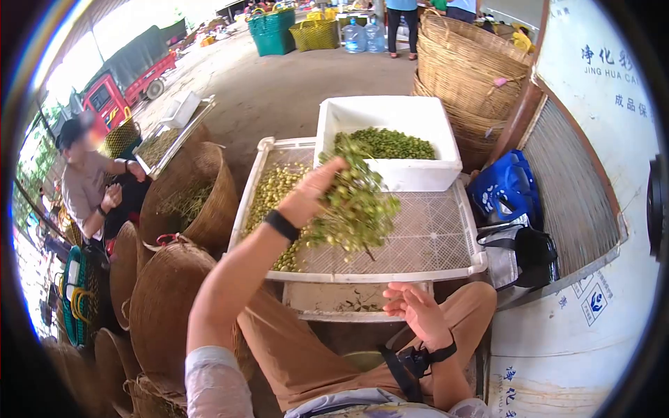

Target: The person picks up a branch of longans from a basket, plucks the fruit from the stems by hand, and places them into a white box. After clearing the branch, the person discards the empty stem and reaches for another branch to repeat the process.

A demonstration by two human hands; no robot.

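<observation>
My left hand (312, 191) grips a leafy bunch of green berry sprigs (355, 205) above a white mesh tray (425, 237). Loose round green berries (272, 198) cover the tray's left part. My right hand (420, 315) hovers near the tray's front edge, above my knee, with its fingers apart and nothing in them. On the tray's far side stands a white foam box (418, 174) holding small dark green berries (390, 144). Part of the mesh lies hidden beneath the bunch.
A lower tray (334, 299) with leaf scraps sits below. Woven baskets (171, 299) crowd the left, where another person (90, 174) sits. Tall stacked baskets (467, 70) stand at the back right. Blue (507, 188) and black bags (533, 258) flank the tray's right side.
</observation>
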